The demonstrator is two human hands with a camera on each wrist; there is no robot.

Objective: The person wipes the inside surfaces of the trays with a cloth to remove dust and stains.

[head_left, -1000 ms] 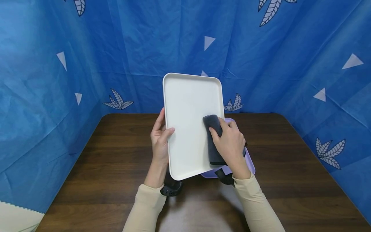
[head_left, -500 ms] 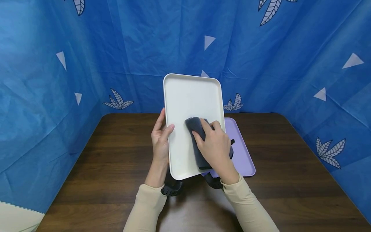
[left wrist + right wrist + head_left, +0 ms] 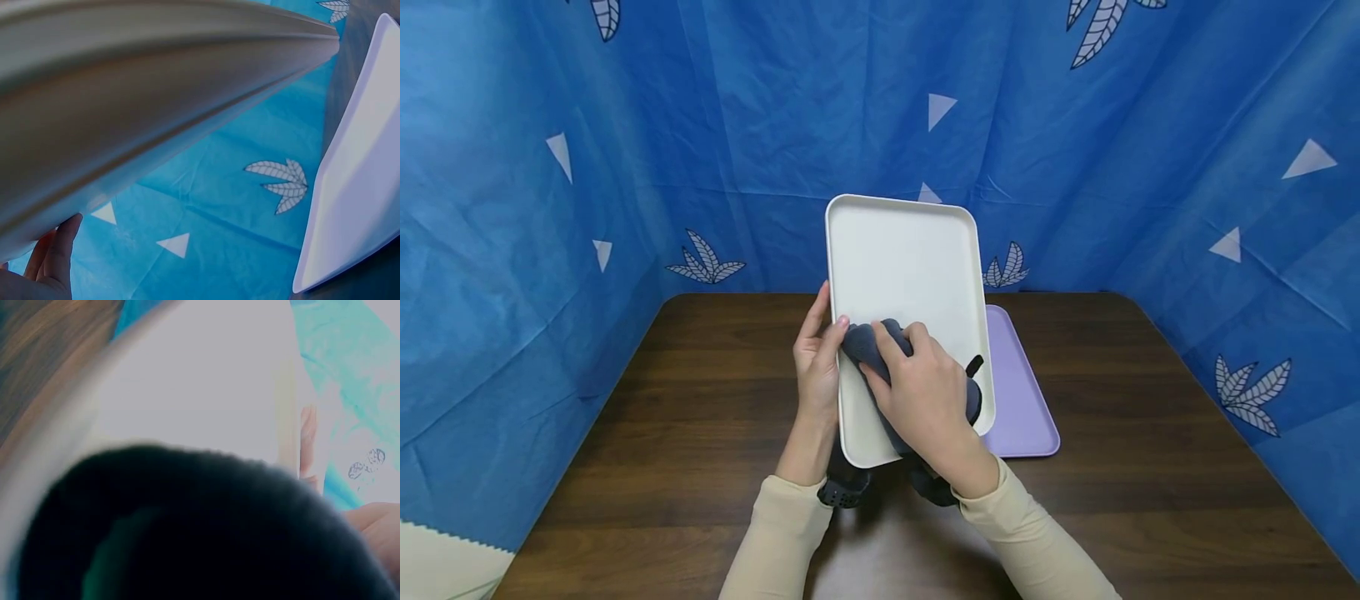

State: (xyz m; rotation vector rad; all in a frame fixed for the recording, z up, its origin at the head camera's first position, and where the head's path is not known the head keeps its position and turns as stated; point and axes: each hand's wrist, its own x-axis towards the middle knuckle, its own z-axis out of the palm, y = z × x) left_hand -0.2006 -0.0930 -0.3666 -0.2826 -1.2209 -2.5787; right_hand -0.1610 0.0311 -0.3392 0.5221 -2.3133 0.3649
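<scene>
My left hand [image 3: 817, 371] grips the left edge of a white rectangular tray [image 3: 906, 258], thumb over the rim and fingers behind. The tray is held up and tilted toward me, above the table. A folded dark grey cloth [image 3: 872, 346] lies against the tray's inner face, bunched in my right hand [image 3: 925, 396], near the left rim by my left thumb. In the left wrist view the tray's underside [image 3: 156, 94] fills the upper left, with fingers [image 3: 59, 253] at its edge. The cloth [image 3: 206, 481] blocks much of the right wrist view.
A purple tray [image 3: 1018, 392] lies on the brown wooden table [image 3: 700, 433], partly hidden behind the white one. Blue patterned curtain [image 3: 775, 125] hangs behind the table and along both sides. Dark wrist straps [image 3: 844, 492] sit at both wrists.
My right hand has slid the cloth leftward across the white tray, from its right side to the left rim. The left hand and the tray have barely moved.
</scene>
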